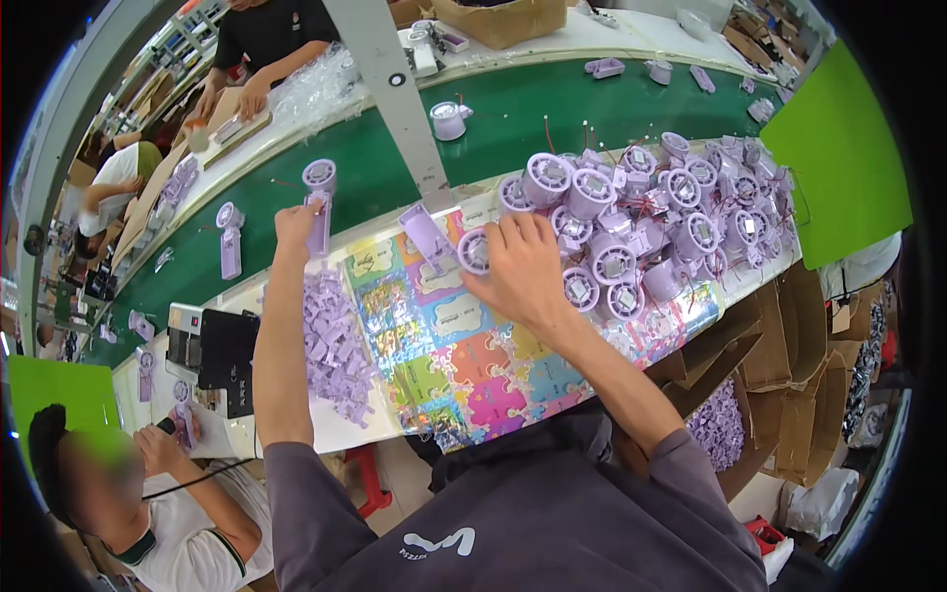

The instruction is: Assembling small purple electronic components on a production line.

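Observation:
My left hand (296, 229) is closed on the handle of a lilac handheld fan (319, 180), which stands at the near edge of the green conveyor belt. Out over the worktable, my right hand (525, 271) has its fingers curled around a lilac round fan head (473, 251). An open lilac handle shell (426, 237) lies on the colourful puzzle-patterned mat (464, 355), just left of that fan head. To the right spreads a large heap of lilac fan heads (691, 212) with thin red wires. Small lilac plastic parts (335, 345) are piled left of the mat.
The green conveyor belt (390, 163) curves along the far side, carrying another fan (229, 242) and a fan head (447, 120). A metal post (400, 94) rises beyond my hands. At the lower left sits a co-worker (187, 503). Cardboard boxes (789, 335) stand at right.

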The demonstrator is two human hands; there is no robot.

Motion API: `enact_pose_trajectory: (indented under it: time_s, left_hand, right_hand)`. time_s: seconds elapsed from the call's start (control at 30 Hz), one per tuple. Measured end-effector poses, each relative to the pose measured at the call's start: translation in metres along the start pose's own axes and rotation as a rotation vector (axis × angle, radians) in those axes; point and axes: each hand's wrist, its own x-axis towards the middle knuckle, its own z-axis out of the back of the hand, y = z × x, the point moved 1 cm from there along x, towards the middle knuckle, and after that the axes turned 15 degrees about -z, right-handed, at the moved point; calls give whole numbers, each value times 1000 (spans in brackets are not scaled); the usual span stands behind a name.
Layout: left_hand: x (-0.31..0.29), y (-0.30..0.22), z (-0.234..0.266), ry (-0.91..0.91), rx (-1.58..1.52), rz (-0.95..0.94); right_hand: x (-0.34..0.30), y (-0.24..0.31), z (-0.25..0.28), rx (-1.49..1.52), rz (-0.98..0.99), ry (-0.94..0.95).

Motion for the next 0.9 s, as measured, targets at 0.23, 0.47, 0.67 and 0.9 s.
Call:
enact_pose_trajectory:
  time_s: [0.23,0.47,0.67,0.9]
  left_hand:
    - [47,45,-13,-254,33,62]
    - [39,19,-5,-154,-270,171]
    - [-47,-82,-28,-383,543,-981]
    - [-145,-104,-77,635,775,-1263]
  right_hand:
    - [-49,22,58,258,30,85]
    - [-97,23,44,241,12,424]
    - [-115,31,53,386,-119,508]
    - [-115,22,49,455,-157,429]
